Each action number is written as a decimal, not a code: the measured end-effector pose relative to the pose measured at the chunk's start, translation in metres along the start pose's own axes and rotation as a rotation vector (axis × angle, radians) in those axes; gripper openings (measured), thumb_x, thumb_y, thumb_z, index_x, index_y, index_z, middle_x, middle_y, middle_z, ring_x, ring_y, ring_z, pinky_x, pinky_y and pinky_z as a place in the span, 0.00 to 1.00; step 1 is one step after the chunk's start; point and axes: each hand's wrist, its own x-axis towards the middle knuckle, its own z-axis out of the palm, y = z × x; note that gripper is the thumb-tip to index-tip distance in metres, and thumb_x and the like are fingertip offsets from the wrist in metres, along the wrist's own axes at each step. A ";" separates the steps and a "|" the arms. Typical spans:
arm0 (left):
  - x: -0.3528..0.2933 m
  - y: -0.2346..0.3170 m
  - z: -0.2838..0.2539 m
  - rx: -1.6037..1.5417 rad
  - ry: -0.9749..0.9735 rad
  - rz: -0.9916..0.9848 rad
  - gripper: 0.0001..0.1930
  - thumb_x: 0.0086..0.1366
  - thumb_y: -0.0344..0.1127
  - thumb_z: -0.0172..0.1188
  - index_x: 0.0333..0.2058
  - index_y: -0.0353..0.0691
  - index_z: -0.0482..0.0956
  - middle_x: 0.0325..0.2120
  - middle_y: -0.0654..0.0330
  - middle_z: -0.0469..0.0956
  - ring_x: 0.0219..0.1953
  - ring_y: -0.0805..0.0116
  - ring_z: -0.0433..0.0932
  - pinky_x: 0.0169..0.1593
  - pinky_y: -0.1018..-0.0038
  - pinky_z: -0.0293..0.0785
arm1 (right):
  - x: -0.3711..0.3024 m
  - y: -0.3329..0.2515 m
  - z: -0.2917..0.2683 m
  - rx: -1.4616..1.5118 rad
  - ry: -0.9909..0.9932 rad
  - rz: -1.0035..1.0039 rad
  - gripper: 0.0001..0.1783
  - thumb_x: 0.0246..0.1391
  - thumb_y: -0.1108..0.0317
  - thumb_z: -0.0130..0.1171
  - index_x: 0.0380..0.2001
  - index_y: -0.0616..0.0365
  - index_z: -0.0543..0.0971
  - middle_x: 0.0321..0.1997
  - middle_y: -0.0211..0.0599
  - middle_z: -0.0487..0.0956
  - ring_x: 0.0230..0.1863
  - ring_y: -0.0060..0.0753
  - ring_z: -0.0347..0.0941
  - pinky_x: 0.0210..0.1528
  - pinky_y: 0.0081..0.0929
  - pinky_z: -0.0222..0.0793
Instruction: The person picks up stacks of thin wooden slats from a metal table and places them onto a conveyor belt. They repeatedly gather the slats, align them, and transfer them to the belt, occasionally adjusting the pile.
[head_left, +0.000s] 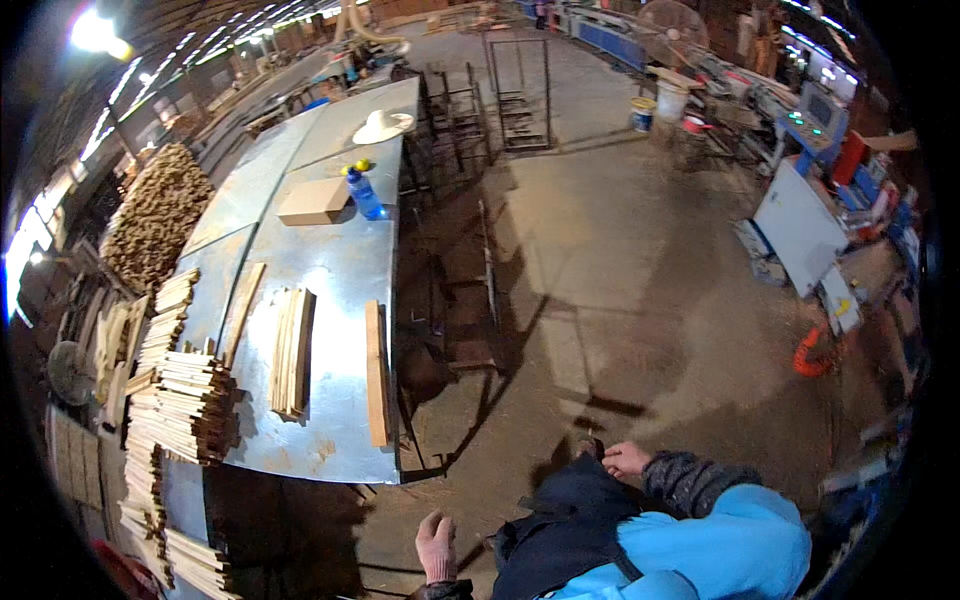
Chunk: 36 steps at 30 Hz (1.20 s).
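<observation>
My left hand (436, 547) hangs low, right of the metal table's near end, with nothing visible in it. Its fingers are loosely bent and not pressed together. In front of my dark apron (560, 525) is my right hand (627, 459), its fingers slightly apart and holding nothing that I can see. The metal-topped table (340, 440) bears a small bundle of wooden strips (290, 352) and a single wooden board (376, 372) along its right edge. Many more strips form a stack (185, 405) on its left side.
Farther along the table are a cardboard box (313, 201), a blue bottle (364, 194) and a pale hat (383, 126). A metal frame (519, 95) stands on the floor beyond. At right are a machine control panel (812, 122), a white board (798, 228) and an orange coiled hose (812, 352).
</observation>
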 end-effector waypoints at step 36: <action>0.377 0.280 0.754 1.125 -1.624 -0.035 0.24 0.67 0.47 0.63 0.57 0.42 0.85 0.47 0.50 0.88 0.49 0.53 0.85 0.57 0.59 0.79 | 0.278 -0.395 -0.417 -0.485 -0.510 -0.603 0.23 0.71 0.63 0.62 0.61 0.67 0.80 0.58 0.57 0.85 0.60 0.53 0.82 0.62 0.42 0.77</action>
